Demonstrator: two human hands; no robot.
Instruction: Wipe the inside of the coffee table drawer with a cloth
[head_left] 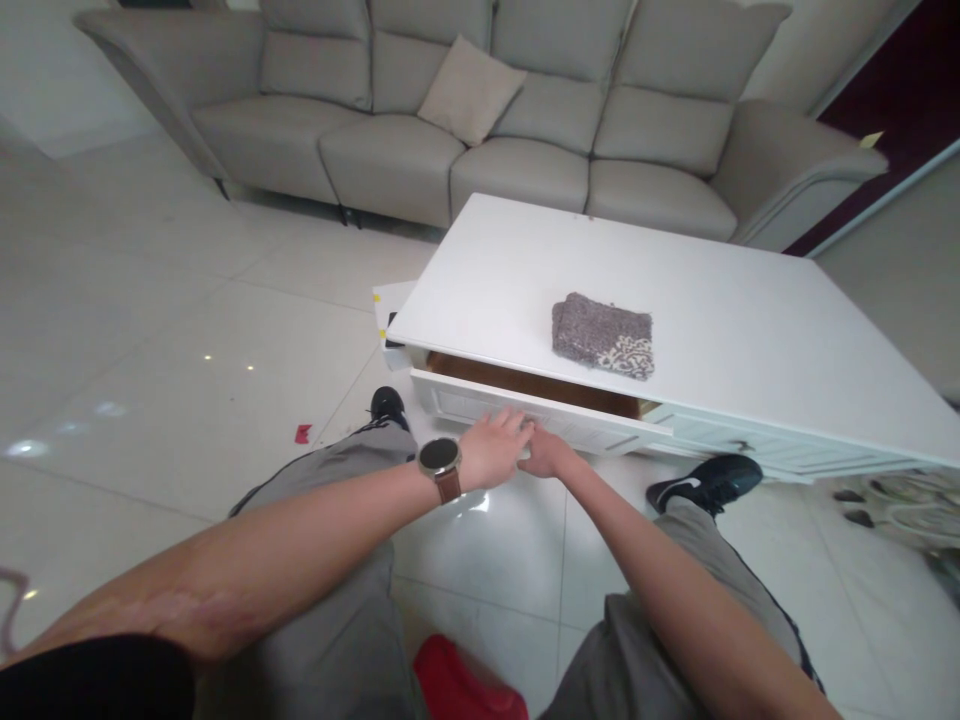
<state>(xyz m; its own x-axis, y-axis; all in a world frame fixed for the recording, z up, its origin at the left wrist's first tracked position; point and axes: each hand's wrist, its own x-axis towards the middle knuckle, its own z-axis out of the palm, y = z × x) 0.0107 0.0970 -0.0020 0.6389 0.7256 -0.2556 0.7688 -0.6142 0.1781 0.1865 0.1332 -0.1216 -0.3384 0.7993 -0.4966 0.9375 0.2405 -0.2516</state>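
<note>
- fingers (508, 420) of left hand (491, 452) bend loosely at the drawer (585, 430) front; right hand (544, 454) curls beside, perhaps to share force; whether they grip, i cannot tell.
- drawer stands partly open under the desk (720, 310) top.
- cloth (600, 335) lies above, folded, probably for compactness.

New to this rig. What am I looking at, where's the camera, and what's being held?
No machine here: these are a person's bare hands. The single picture comes from a camera worn on the head, looking forward and down, so the forearms enter from below.

The left hand, with a watch on its wrist, meets the right hand by the front of a partly open drawer. Their grip is unclear: the fingers overlap and hide it.

On the white table above lies a folded, patterned cloth. Behind stands a sofa.
</note>
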